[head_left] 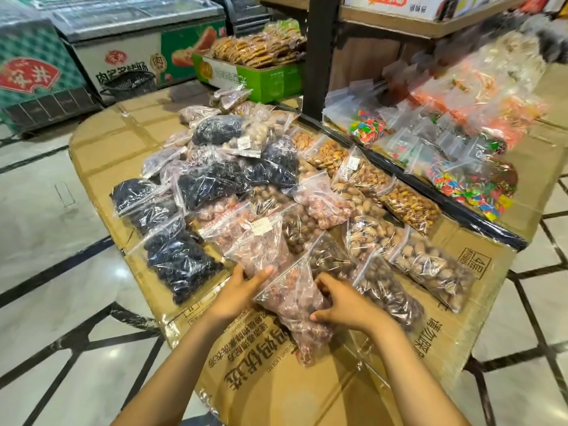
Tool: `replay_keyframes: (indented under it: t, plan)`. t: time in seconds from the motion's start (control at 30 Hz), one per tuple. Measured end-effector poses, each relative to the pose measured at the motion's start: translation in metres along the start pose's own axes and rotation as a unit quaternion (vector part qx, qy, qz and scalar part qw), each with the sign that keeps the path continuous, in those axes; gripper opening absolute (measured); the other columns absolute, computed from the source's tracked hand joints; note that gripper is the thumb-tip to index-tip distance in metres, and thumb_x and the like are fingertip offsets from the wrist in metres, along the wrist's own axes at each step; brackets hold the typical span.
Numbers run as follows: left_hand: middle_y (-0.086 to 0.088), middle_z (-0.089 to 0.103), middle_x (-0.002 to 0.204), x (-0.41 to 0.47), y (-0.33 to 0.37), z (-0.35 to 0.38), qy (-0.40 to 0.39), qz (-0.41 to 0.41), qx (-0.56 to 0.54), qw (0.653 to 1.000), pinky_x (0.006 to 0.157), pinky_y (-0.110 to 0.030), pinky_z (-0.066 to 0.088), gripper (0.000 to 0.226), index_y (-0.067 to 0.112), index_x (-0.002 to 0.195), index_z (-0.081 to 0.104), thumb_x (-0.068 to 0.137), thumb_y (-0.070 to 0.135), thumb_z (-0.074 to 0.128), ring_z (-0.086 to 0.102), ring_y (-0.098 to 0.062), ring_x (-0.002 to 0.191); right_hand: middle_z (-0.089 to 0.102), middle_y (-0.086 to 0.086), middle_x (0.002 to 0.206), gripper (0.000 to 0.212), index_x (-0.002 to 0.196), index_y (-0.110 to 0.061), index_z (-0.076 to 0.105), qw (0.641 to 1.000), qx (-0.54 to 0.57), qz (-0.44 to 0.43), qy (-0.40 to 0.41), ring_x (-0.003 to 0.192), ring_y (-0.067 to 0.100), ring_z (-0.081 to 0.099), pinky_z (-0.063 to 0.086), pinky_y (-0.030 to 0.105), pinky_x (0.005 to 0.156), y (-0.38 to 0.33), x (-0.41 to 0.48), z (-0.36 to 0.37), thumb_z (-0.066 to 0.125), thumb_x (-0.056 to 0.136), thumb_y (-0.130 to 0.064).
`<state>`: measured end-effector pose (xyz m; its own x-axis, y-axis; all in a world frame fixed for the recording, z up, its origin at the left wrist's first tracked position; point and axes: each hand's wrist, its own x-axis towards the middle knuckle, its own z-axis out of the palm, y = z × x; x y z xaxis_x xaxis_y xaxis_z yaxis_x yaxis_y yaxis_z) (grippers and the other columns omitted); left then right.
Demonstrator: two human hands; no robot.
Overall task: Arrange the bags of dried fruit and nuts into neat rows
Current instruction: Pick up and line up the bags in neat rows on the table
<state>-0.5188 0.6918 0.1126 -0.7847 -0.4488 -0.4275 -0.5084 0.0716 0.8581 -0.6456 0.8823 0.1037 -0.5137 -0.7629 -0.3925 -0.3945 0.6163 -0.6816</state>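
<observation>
Two bare forearms reach forward over a cardboard-covered table printed with Chinese characters. Both hands grip one clear bag of pinkish-brown nuts lying at the near edge of the spread. The left hand presses flat against the bag's left side, fingers together and pointing up and right, its fingertips touching a second pinkish bag just beyond. The right hand curls around the bag's right side, thumb low, fingers bent over the plastic.

Just right of the right fingers lies a bag of dark brown nuts, and farther right a bag of pale shelled nuts. Left of the left fingers sits a bag of black dried fruit, with more black bags stacked loosely beyond it. Past the fingertips, bags of golden nuts run along the table's right side. Farther right, a lower shelf holds bags of bright coloured sweets. At the back stand a green box of biscuits and chest freezers.
</observation>
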Motion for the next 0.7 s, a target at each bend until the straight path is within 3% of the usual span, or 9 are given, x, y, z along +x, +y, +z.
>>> replay_keyframes:
  t: [0.07, 0.13, 0.23, 0.33, 0.43, 0.53, 0.63, 0.7]
  plan:
    - [-0.002, 0.061, 0.114, 0.002, 0.001, -0.008, 0.005, -0.007, 0.015, 1.000, 0.091, -0.046, 0.052, 0.079, 0.024, 0.105, 0.053, 0.058, 0.086, 0.046, 0.063, -0.026, 0.101, 0.062, -0.001, 0.108, 0.046, 0.107, -0.021, 0.054, 1.000, 0.002, 0.013, -0.004, 0.097, 0.018, 0.061, 0.051, 0.041, 0.087, -0.005, 0.000, -0.010, 0.078, 0.071, -0.034]
    - [-0.001, 0.063, 0.117, 0.006, -0.003, -0.017, 0.042, -0.016, 0.044, 0.998, 0.090, -0.048, 0.052, 0.084, 0.019, 0.116, 0.057, 0.063, 0.082, 0.037, 0.066, -0.023, 0.095, 0.063, 0.001, 0.112, 0.049, 0.111, -0.019, 0.056, 0.998, 0.054, 0.023, 0.006, 0.098, 0.017, 0.062, 0.054, 0.038, 0.087, -0.013, 0.002, -0.027, 0.078, 0.070, -0.037]
    - [-0.010, 0.064, 0.116, 0.006, -0.005, -0.033, 0.150, 0.010, 0.073, 0.986, 0.088, -0.042, 0.052, 0.083, 0.012, 0.128, 0.052, 0.075, 0.074, 0.035, 0.062, -0.021, 0.093, 0.055, -0.009, 0.121, 0.067, 0.125, -0.024, 0.049, 0.989, 0.088, 0.028, 0.111, 0.104, 0.010, 0.056, 0.047, 0.030, 0.094, -0.029, 0.014, -0.059, 0.078, 0.067, -0.039]
    - [-0.007, 0.057, 0.128, 0.007, 0.000, -0.052, 0.236, 0.083, 0.079, 0.965, 0.093, -0.040, 0.047, 0.088, 0.014, 0.139, 0.040, 0.079, 0.078, 0.041, 0.056, -0.021, 0.106, 0.050, -0.008, 0.121, 0.077, 0.136, -0.017, 0.038, 0.972, 0.072, 0.053, 0.216, 0.102, 0.009, 0.048, 0.040, 0.025, 0.086, -0.039, 0.040, -0.083, 0.076, 0.072, -0.036]
    - [0.003, 0.049, 0.125, 0.022, 0.006, -0.074, 0.285, 0.137, 0.153, 0.936, 0.089, -0.033, 0.037, 0.079, 0.016, 0.143, 0.035, 0.084, 0.067, 0.050, 0.045, -0.013, 0.109, 0.048, 0.007, 0.137, 0.087, 0.143, -0.012, 0.026, 0.964, 0.092, 0.081, 0.234, 0.118, 0.024, 0.051, 0.041, 0.034, 0.095, -0.039, 0.079, -0.096, 0.074, 0.075, -0.034]
    - [-0.003, 0.047, 0.135, 0.049, 0.011, -0.099, 0.297, 0.159, 0.213, 0.917, 0.099, -0.035, 0.034, 0.076, 0.015, 0.144, 0.033, 0.085, 0.058, 0.055, 0.041, -0.019, 0.122, 0.040, 0.012, 0.144, 0.096, 0.147, -0.009, 0.014, 0.954, 0.110, 0.125, 0.250, 0.127, 0.030, 0.044, 0.039, 0.035, 0.097, -0.043, 0.120, -0.105, 0.074, 0.076, -0.034]
    - [-0.009, 0.045, 0.137, 0.082, 0.016, -0.129, 0.287, 0.163, 0.243, 0.912, 0.104, -0.043, 0.035, 0.081, 0.016, 0.144, 0.030, 0.083, 0.062, 0.056, 0.040, -0.024, 0.126, 0.050, 0.012, 0.134, 0.088, 0.140, -0.006, 0.026, 0.948, 0.128, 0.161, 0.244, 0.117, 0.030, 0.052, 0.043, 0.035, 0.090, -0.040, 0.159, -0.108, 0.076, 0.074, -0.033]
    - [-0.011, 0.042, 0.142, 0.107, 0.022, -0.150, 0.277, 0.168, 0.258, 0.910, 0.107, -0.046, 0.033, 0.085, 0.017, 0.145, 0.028, 0.081, 0.064, 0.059, 0.037, -0.027, 0.130, 0.061, 0.010, 0.117, 0.065, 0.122, -0.010, 0.045, 0.949, 0.094, 0.192, 0.234, 0.101, 0.026, 0.060, 0.049, 0.033, 0.084, -0.034, 0.178, -0.104, 0.076, 0.071, -0.037]
